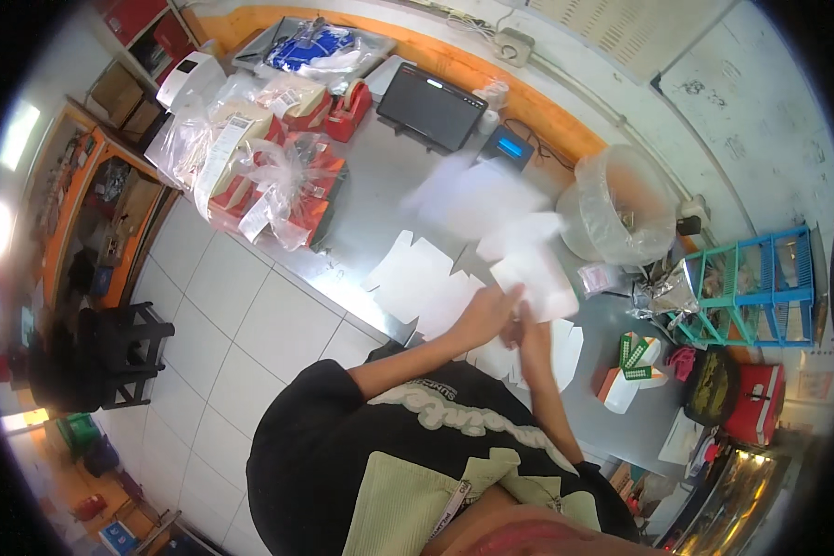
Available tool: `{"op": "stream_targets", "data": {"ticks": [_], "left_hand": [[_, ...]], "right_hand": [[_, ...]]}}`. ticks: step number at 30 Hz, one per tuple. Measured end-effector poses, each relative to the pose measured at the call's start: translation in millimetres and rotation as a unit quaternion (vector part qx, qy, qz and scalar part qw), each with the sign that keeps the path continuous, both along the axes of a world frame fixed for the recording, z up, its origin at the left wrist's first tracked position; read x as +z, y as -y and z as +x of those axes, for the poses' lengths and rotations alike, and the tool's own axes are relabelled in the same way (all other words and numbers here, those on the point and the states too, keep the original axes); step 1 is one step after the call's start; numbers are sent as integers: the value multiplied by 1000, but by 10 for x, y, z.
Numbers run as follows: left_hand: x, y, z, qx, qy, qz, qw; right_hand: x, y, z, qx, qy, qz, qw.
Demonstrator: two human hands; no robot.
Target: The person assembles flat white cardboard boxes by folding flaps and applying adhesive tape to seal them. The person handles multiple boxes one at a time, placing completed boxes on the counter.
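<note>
Both my hands meet above the near part of the metal table, around a white cardboard box blank. My left hand is closed at its near left edge. Just to the right, my right hand grips its lower edge; some of its fingers are hidden. Beyond them a large white sheet is smeared by motion, and I cannot tell whether it joins the piece I hold. More flat white box blanks lie on the table under and beside my hands.
Bagged red boxes fill the table's left end, near a red tape dispenser. A tablet stands at the back. At right are a plastic-lined tub, a green-and-blue rack and some small green-and-white cartons.
</note>
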State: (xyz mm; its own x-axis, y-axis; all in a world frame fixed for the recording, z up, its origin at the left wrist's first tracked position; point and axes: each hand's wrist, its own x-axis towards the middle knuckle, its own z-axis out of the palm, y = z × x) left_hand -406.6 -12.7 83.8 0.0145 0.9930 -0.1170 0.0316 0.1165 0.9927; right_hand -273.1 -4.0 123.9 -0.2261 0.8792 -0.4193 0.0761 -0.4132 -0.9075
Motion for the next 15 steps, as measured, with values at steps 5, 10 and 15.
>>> {"op": "stream_targets", "data": {"ticks": [5,10,15], "left_hand": [[-115,-33,-192,62,-119,159,978],[77,250,-371,-247,-362,204,876],[216,408,-360,-286,-251,80,921]], "right_hand": [[99,268,65,415,-19,-59,908],[668,37,282,127,-22,113,985],[396,-71,526,362,400,245,806]]}}
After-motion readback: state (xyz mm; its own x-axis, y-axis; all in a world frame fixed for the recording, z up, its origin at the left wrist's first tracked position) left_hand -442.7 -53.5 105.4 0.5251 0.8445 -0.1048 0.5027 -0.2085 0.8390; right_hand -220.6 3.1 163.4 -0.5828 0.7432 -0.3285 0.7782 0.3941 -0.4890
